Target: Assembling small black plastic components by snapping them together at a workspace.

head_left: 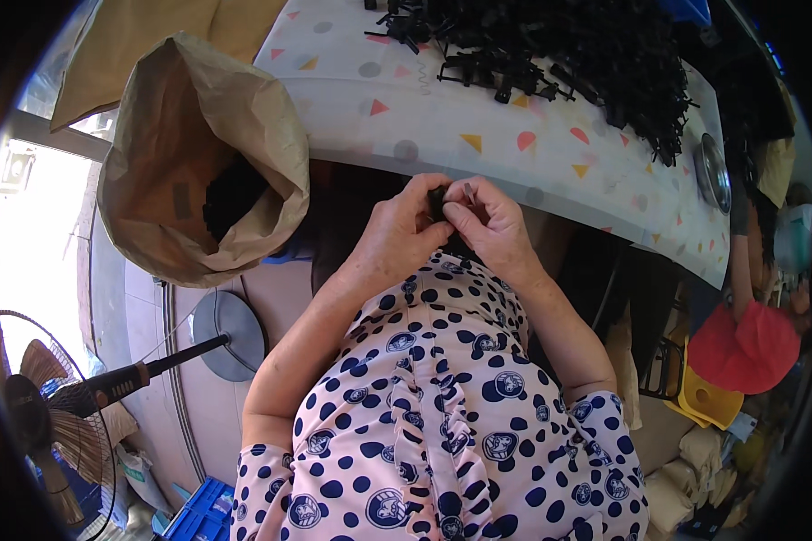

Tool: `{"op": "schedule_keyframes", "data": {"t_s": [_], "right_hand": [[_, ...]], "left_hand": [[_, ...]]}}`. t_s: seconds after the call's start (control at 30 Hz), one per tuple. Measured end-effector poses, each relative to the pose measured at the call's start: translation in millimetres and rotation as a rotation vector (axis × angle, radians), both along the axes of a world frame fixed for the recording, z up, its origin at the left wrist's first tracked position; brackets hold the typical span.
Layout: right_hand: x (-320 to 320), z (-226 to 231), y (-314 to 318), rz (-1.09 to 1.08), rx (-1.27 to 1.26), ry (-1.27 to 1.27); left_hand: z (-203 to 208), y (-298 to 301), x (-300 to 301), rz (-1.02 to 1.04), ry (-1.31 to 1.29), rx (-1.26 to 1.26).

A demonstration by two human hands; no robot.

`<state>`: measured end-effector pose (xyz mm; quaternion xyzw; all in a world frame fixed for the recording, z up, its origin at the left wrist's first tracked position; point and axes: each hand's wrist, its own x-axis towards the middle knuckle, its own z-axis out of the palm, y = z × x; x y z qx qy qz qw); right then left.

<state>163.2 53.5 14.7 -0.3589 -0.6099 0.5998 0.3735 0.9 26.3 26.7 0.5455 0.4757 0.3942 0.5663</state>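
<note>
My left hand [401, 224] and my right hand [492, 225] meet in front of my belly, just short of the table's near edge. Between their fingertips is a small black plastic part [438, 204]. The fingers of the left hand are closed around it, while the right thumb and forefinger pinch at its other side. Much of the part is hidden by the fingers, so its exact shape cannot be made out. Beyond the hands, a large heap of similar black plastic parts [550, 54] lies on the table [361, 135], which has a white patterned cover.
An open brown paper sack [271, 117] stands left of my hands, with black pieces inside. A round metal dish [713, 171] sits at the table's right edge. At lower left are a fan [54, 397] and a blue crate [203, 509]. A person in red [744, 347] is at right.
</note>
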Motion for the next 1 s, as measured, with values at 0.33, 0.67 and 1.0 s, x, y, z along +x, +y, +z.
{"op": "schedule_keyframes", "data": {"t_s": [0.33,0.67,1.0], "right_hand": [[-2,0,-6,-0.028,-0.02,-0.022],[-10,4,-8,0.023,0.047,-0.161],[-24,-11,-9,-0.06,0.14,-0.186]], "left_hand": [[-4,-4,-1,0.142,-0.134,-0.023],[-6,-3,-2,0.12,0.153,0.094],[-6,-7,0,0.204,0.495,0.285]]}}
